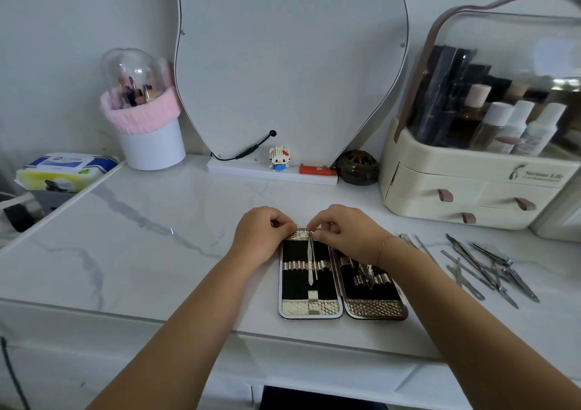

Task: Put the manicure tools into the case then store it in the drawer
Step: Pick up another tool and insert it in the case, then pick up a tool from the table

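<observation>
We see an open black-lined, gold-trimmed manicure case (309,307) lying flat near the front edge of the white marble-pattern table (157,237). Both hands are at the case's far end, over its left half. Right hand (344,232): fingers curled, pinching the top end of a slim steel tool (312,262) that lies lengthwise in the left half, under the gold strap. Left hand (262,233): fingers curled, tips on the case's top edge; we cannot tell if it grips. The loose steel tools (490,268) lie scattered on the table, right of the case. A cream plastic drawer organizer (456,189) stands behind them.
</observation>
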